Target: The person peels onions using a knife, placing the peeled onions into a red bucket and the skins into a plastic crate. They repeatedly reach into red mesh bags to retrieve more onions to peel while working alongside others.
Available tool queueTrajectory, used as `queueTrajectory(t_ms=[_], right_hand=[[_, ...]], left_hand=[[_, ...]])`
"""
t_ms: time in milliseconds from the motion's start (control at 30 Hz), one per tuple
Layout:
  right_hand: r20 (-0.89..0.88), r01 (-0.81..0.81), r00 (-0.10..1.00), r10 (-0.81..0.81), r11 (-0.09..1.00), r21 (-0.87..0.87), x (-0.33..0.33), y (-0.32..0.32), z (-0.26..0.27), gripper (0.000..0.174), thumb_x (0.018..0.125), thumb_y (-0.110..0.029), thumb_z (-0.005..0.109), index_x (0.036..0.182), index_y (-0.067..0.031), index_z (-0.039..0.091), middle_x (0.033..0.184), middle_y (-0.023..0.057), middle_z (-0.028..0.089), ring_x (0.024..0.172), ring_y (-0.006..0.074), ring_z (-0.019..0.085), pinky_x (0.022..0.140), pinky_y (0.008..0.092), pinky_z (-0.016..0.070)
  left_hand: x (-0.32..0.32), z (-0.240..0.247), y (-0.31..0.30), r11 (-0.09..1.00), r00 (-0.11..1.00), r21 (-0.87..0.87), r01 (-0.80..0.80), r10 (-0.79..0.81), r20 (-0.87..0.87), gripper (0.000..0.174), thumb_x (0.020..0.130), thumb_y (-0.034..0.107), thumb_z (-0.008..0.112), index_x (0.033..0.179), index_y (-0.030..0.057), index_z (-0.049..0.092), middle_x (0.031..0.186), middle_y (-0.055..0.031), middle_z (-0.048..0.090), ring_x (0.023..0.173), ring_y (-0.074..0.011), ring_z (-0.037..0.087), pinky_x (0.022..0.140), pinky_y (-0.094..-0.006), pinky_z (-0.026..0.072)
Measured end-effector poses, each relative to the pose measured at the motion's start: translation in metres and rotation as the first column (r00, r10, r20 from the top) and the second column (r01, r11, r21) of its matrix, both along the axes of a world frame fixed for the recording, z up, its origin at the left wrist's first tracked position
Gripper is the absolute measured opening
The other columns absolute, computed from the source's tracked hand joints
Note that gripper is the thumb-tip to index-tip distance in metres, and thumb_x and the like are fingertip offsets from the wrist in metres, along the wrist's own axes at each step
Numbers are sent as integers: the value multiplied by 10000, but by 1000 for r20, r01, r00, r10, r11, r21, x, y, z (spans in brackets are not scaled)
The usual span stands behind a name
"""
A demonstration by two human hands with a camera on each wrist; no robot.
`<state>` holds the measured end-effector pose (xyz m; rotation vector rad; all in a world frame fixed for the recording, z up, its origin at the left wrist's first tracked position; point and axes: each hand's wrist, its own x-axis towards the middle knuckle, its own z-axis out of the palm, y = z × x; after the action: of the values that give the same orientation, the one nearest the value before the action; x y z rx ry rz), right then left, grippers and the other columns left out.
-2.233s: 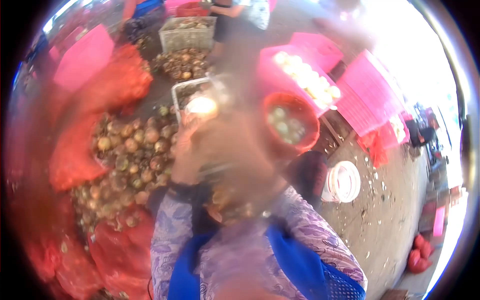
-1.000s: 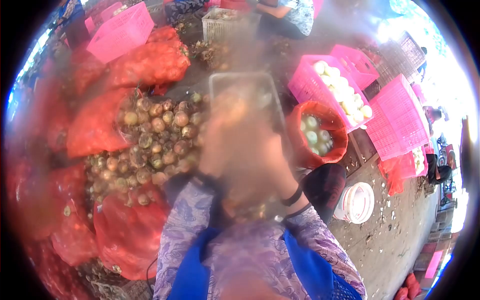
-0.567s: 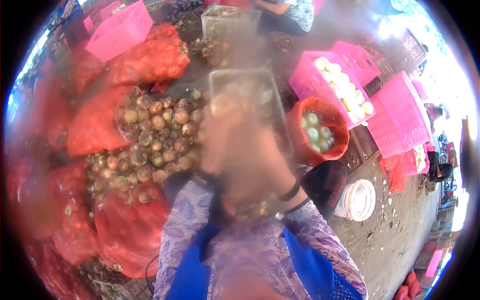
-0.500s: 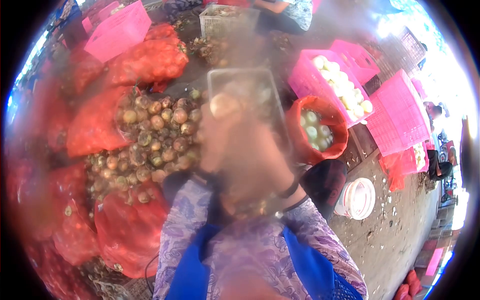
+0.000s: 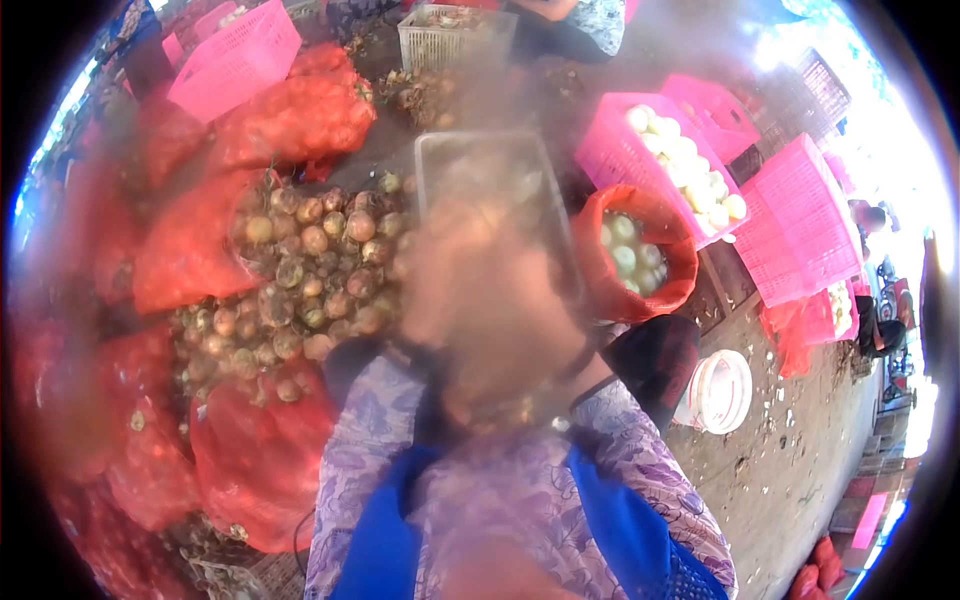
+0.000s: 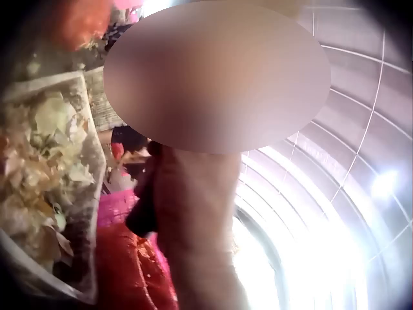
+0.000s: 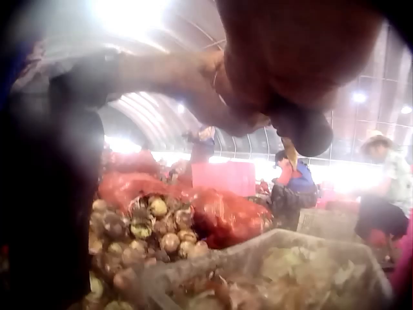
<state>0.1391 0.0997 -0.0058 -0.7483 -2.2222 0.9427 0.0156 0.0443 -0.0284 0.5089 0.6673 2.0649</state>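
Note:
In the head view my left hand (image 5: 435,295) and right hand (image 5: 540,300) meet, badly smeared, over the near end of a plastic crate (image 5: 560,225). A pale blurred onion (image 5: 482,213) shows at the left hand's fingers. From the right wrist, the left hand (image 7: 193,84) reaches in from the left, and the right hand (image 7: 297,51) hangs large and dark above. Below them dangles a thin tan strip (image 7: 290,154). A blurred oval covers most of the left wrist view above a bare wrist (image 6: 197,213); whether the right hand holds a tool I cannot tell.
Onion skins (image 6: 48,142) fill the crate. Unpeeled onions (image 5: 315,240) lie heaped left, among red mesh sacks (image 5: 260,450). To the right stand a red-lined tub (image 5: 682,285) of peeled onions, a pink crate (image 5: 605,150) of onions and a white bucket (image 5: 720,395). Other people sit beyond.
Earlier the left hand held a pale onion toward the crate's far left; the hands have since come together nearer the middle. The head view has swung left, then steadied. The onion looks dimmer and blurrier now.

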Motion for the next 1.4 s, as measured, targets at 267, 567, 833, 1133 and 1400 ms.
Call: queueTrajectory(t_ms=[267,567,833,1133,1400], right_hand=[[-1,-13,1000,13,1000,-24,-11,5,-4,273,953,-107,567,1193,7,630,992,155,713,869,283,702,749,387,564],[11,-33,999,33,997,-64,11,6,-5,279,962,-90,535,1208,10,619,1014,163,709,890,298,701,768,391,565],[52,-19,998,21,999,-41,33,44,-31,275,957,-67,522,1208,-9,617,1035,175,699,916,324,695,786,402,560],[134,-190,978,159,945,265,48,11,42,315,852,-36,604,1167,-25,612,998,199,664,851,427,652,730,469,535],[146,-300,954,263,840,453,47,13,57,398,818,-35,621,1212,1,579,952,213,674,846,448,650,720,481,534]], left_hand=[[-3,4,-12,1000,998,13,25,-26,56,418,919,201,655,1296,56,552,1179,-56,628,1085,-180,603,979,-353,488],[-22,21,-26,984,899,121,133,-171,403,411,952,254,638,1315,72,569,1251,-49,625,1171,-196,575,1053,-386,446],[-24,-1,-19,992,959,-111,-51,18,-283,423,988,264,628,1356,65,563,1280,-49,624,1199,-202,584,1077,-401,444],[-13,40,-21,854,721,-239,-462,205,-662,695,692,-12,782,1352,27,567,1254,-68,612,1146,-176,596,987,-333,494],[-14,59,-29,841,350,64,-538,291,-890,721,613,50,826,1301,68,612,1232,-104,605,1153,-239,595,1003,-353,480]])
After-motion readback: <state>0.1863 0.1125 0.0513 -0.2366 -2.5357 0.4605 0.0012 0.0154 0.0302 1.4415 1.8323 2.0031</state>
